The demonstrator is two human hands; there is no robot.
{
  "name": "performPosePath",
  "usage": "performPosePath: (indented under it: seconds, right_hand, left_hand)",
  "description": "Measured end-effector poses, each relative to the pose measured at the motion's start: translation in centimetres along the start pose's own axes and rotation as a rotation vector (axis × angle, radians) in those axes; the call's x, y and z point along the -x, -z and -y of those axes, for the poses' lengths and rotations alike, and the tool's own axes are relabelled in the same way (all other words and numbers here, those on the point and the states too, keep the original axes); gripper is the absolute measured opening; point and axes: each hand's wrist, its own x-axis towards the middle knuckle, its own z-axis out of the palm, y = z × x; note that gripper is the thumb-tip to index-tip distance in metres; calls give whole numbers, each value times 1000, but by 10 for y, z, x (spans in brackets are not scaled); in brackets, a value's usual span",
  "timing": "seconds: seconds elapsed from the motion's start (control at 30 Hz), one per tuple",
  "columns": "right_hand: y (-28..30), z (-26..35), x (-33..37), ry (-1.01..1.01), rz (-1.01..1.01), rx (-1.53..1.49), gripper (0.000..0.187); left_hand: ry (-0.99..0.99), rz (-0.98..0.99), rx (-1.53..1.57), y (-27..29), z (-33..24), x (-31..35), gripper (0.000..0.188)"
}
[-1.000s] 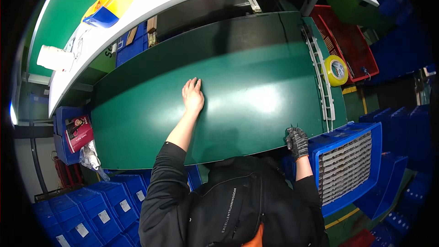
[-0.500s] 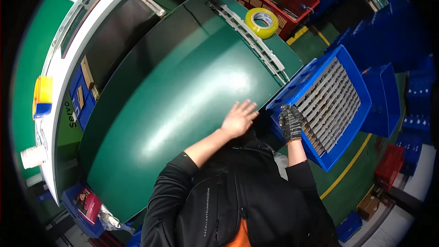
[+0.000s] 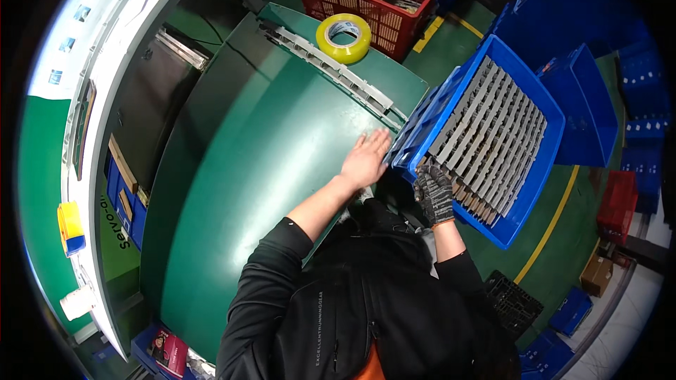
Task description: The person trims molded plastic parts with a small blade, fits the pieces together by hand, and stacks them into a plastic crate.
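My bare left hand [image 3: 367, 159] lies with outstretched fingers over the green tabletop [image 3: 282, 162], close to its right edge. Beside that edge is a blue plastic crate [image 3: 524, 222], tilted in the view. It holds rows of long grey slotted strips [image 3: 493, 134], with brownish pieces showing between them near its lower side. My right hand [image 3: 433, 193], in a dark grey knitted glove with an orange cuff, has its fingers curled over the crate's near rim. The fingertips are partly hidden there.
A long grey strip [image 3: 331, 67] lies along the table's far edge, beside a roll of yellow tape [image 3: 343, 38]. Beyond stands a red crate [image 3: 366, 7]. More blue bins [image 3: 581, 105] stand at right. A white curved shelf edge [image 3: 105, 134] runs along the left.
The view has turned, so table and crate appear shifted leftward. My left hand has moved over the tabletop closer to the crate. My right hand stays at the crate's rim.
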Motion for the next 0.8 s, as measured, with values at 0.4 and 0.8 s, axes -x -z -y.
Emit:
performPosePath:
  seconds: [0.4,0.8]
  right_hand:
    - [-47,-22,-5,-7,241,-78,14]
    - [-136,-72,-4,-271,584,239,13]
  left_hand:
    - [176,39,519,60,4,92,20]
    - [1392,282,-20,147,166,311,100]
